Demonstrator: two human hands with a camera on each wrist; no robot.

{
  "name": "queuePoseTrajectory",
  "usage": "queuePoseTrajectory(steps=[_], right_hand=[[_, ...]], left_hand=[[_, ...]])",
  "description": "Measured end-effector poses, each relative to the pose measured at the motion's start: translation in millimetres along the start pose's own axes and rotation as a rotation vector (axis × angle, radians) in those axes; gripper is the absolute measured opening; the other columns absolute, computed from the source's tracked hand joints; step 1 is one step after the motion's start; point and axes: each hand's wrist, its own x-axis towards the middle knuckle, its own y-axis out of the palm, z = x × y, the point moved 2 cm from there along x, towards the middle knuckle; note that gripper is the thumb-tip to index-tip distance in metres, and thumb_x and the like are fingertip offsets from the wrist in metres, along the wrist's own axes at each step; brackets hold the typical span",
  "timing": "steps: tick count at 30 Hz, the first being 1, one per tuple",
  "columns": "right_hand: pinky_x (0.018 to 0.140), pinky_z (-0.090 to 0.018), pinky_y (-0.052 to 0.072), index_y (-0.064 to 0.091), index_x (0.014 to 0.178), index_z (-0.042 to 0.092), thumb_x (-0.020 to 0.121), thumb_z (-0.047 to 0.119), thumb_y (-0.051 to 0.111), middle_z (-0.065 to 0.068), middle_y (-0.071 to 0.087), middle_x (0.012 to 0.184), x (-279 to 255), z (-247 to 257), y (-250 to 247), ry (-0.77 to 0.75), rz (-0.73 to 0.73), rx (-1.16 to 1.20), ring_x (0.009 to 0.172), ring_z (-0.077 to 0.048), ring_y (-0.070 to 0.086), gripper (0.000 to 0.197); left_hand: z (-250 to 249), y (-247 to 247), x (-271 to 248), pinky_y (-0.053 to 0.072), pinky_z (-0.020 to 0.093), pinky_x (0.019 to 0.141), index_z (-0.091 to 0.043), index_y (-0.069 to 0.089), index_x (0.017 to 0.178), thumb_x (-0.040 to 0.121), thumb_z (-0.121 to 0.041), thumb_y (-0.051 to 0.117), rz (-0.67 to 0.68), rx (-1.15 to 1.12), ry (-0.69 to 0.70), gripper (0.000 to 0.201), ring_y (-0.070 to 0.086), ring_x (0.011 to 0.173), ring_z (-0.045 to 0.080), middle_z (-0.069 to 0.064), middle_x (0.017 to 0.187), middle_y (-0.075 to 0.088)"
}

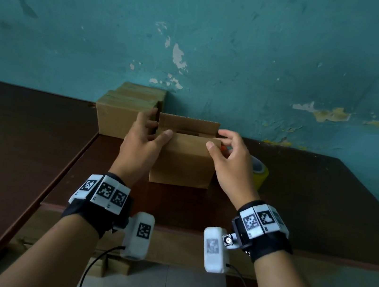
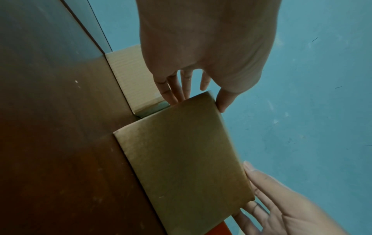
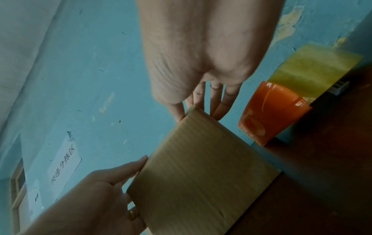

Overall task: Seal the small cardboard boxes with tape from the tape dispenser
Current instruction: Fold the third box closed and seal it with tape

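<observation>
Closing the flaps of the small brown cardboard box (image 1: pixel 182 159), standing on the dark brown wooden worktop (image 1: pixel 299 198) close to the peeling teal wall (image 1: pixel 225 37), its top not yet shut and no tape on it. Left hand (image 1: pixel 142 147) pinching the near flap at its left corner, thumb in front and fingers behind; right hand (image 1: pixel 231 162) pinching the same flap at the right corner. Next, by judgement: folding near and far flaps flat until the edges meet, pinning them with one hand, freeing the other for the orange plastic tape dispenser with its yellowish tape roll (image 3: pixel 281 103).

Head view alone: open top, upright far flap, stack of plain cardboard boxes (image 1: pixel 126 111) behind at left, dispenser mostly hidden by the right hand. Right wrist view alone: dispenser in full, just beside the box, and a white paper notice with handwriting (image 3: pixel 63 165) on the wall. Left wrist view: left-hand fingers (image 2: pixel 175 92) slipped behind the flap, thumb on its edge.
</observation>
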Motion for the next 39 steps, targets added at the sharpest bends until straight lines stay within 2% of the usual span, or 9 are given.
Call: queuePoseTrajectory(steps=[2,5,10,14,19,29,34,37,39], right_hand=[[0.092,-0.023,0.05,0.051,0.145,0.024,0.1,0.034,0.071,0.013,0.063,0.123,1,-1,1,0.009,-0.013,0.023,0.11,-0.005,0.059,0.05],[0.085,-0.02,0.048,0.046,0.15,0.025,0.097,0.034,0.076,0.019,0.061,0.114,3,-4,1,0.029,-0.032,0.042,0.109,-0.01,0.061,0.062],[0.076,-0.016,0.048,0.041,0.155,0.041,0.095,0.039,0.077,0.004,0.06,0.118,3,-7,-3,-0.018,-0.057,-0.006,0.1,-0.01,0.061,0.07],[0.076,-0.015,0.049,0.049,0.151,0.045,0.099,0.039,0.072,0.005,0.054,0.117,1,-5,-2,-0.045,-0.031,-0.045,0.097,-0.008,0.06,0.058],[0.08,-0.014,0.048,0.072,0.133,0.035,0.102,0.04,0.068,0.004,0.052,0.115,0,-5,-1,-0.069,-0.03,-0.109,0.101,-0.007,0.058,0.032],[0.077,0.002,0.04,0.078,0.125,0.026,0.1,0.037,0.072,0.006,0.055,0.11,-1,-4,-1,-0.067,-0.056,-0.081,0.097,0.004,0.054,0.028],[0.076,-0.003,0.039,0.078,0.126,0.03,0.1,0.038,0.072,0.006,0.058,0.11,2,-2,-6,-0.029,-0.005,-0.067,0.099,-0.004,0.058,0.028],[0.078,-0.005,0.04,0.076,0.13,0.033,0.1,0.036,0.07,0.008,0.064,0.113,5,-3,-15,0.005,0.052,-0.006,0.096,0.001,0.062,0.03],[0.081,-0.015,0.048,0.074,0.133,0.031,0.102,0.033,0.067,0.008,0.071,0.114,7,-6,-22,0.047,0.017,0.037,0.09,0.002,0.064,0.031]], left_hand=[[1,1,1,0.054,0.051,0.103,-0.044,0.037,0.153,0.099,-0.042,0.066,0.021,0.04,0.026,0.062,0.06,0.121,0.017,-0.002,0.145,0.053],[1,3,3,0.054,0.052,0.102,-0.045,0.039,0.152,0.1,-0.038,0.066,0.031,0.049,0.033,0.059,0.059,0.122,0.018,-0.003,0.145,0.052],[-1,3,3,0.056,0.054,0.098,-0.036,0.048,0.136,0.099,-0.037,0.065,0.041,0.06,0.023,0.041,0.059,0.122,0.021,-0.005,0.14,0.054],[1,3,4,0.055,0.054,0.099,-0.033,0.052,0.124,0.1,-0.039,0.065,0.026,0.089,0.028,0.028,0.06,0.122,0.022,-0.002,0.138,0.057],[6,4,6,0.055,0.056,0.097,-0.034,0.055,0.112,0.099,-0.044,0.063,0.034,0.113,0.028,0.018,0.059,0.12,0.024,-0.001,0.131,0.058],[14,6,11,0.057,0.046,0.094,-0.023,0.061,0.099,0.098,-0.039,0.067,-0.027,0.019,0.035,0.016,0.064,0.112,0.017,-0.002,0.125,0.063],[16,8,13,0.054,0.035,0.086,-0.02,0.065,0.096,0.095,-0.032,0.074,-0.094,-0.029,0.024,0.015,0.066,0.096,0.013,0.001,0.111,0.07],[15,9,14,0.055,0.038,0.094,-0.019,0.066,0.095,0.094,-0.028,0.075,-0.1,-0.055,0.004,0.013,0.066,0.106,0.012,-0.005,0.112,0.07],[14,9,14,0.053,0.038,0.096,-0.017,0.065,0.095,0.095,-0.027,0.074,-0.102,-0.055,0.008,0.013,0.065,0.11,0.012,-0.006,0.114,0.068]])
